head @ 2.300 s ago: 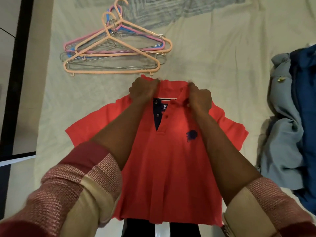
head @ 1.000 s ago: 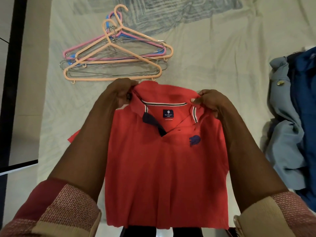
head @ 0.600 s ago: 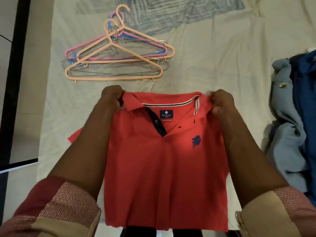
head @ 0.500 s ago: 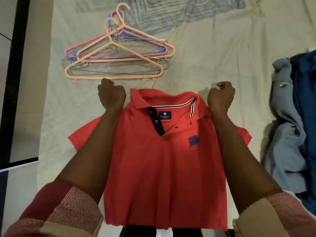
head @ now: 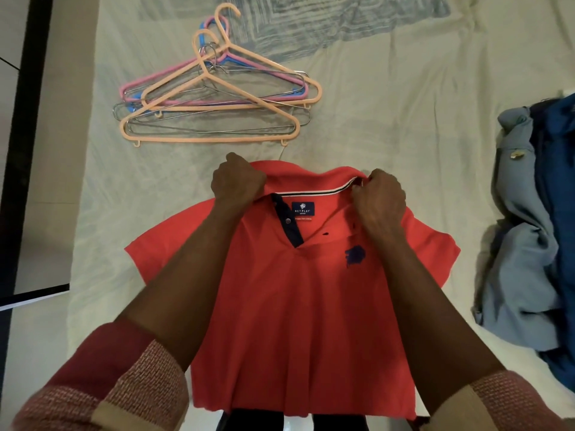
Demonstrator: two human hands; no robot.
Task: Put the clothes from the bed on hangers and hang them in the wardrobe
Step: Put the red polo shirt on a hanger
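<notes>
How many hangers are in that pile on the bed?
At least 6, all stacked beyond the shirt: two peach hangers, one pink, one blue, and at least two wire ones. They overlap, so more may be hidden.

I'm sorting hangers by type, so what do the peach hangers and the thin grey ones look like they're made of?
Peach hangers: apparently moulded plastic, thick, matte, with small hooks underneath. Thin grey hangers: probably bare metal wire, thin and shiny.
</notes>
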